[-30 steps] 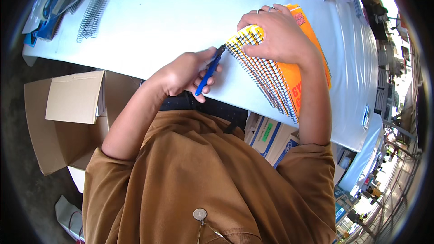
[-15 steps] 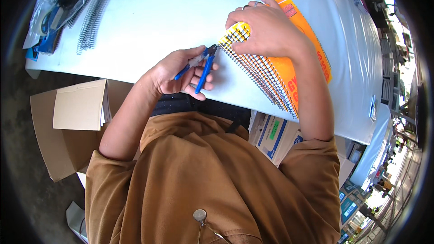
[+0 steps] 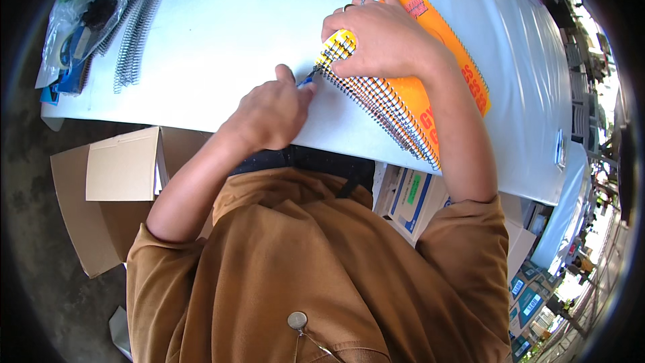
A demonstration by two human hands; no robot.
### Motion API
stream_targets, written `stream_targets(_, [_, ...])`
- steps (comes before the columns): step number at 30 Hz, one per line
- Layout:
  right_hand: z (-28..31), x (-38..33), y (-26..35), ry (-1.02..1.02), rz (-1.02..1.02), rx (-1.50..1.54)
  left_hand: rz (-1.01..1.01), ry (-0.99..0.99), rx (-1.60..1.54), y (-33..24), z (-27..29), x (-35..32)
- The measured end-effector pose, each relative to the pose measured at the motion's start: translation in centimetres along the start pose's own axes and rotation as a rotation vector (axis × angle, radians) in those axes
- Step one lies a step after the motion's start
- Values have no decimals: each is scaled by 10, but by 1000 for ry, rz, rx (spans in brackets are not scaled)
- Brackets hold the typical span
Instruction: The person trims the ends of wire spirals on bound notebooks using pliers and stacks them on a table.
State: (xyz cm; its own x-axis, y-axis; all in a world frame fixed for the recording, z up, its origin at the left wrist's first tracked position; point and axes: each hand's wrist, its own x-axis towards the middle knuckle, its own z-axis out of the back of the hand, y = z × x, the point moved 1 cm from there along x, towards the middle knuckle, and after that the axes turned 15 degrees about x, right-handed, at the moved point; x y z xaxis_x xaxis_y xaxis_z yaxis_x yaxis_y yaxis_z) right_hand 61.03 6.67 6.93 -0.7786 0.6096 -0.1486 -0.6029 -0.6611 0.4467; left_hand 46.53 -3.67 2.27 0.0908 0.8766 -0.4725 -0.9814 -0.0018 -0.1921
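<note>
My left hand (image 3: 274, 113) is wrapped round a pair of blue-handled cutting pliers (image 3: 308, 80), most of which the fingers hide. The dark jaws meet the end of a wire spiral at the near-left corner of a stack of spiral-bound notebooks (image 3: 420, 104). My right hand (image 3: 379, 39) grips that stack from above, thumb on the coil side and fingers over the far edge. Orange covers with red lettering show under the right forearm, and a yellow patterned corner shows beside the thumb. Several dark coils lie side by side along the stack's near edge.
A white-covered table (image 3: 222, 27) carries the work. Loose wire spirals (image 3: 139, 37) and a clear plastic bag (image 3: 87, 7) lie at its left. Below the left edge stands an open cardboard box (image 3: 107, 222) with a tan booklet (image 3: 123, 165). More cartons (image 3: 411, 198) sit under the table.
My left hand has turned over and closed round the pliers, whose handles were spread before. My right hand and the notebooks have shifted slightly left in the view.
</note>
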Motion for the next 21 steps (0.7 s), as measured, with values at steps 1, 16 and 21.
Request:
stream_targets(1, [2, -1, 3, 16, 11, 10, 5, -5, 4, 2, 1, 0])
stream_targets(16, [154, -91, -16, -592, 981, 1321, -51, -281, -570, 29, -14, -24])
stream_targets(21, [99, -164, -147, -735, 245, 1005, -291, -98, -587, -16, -47, -26])
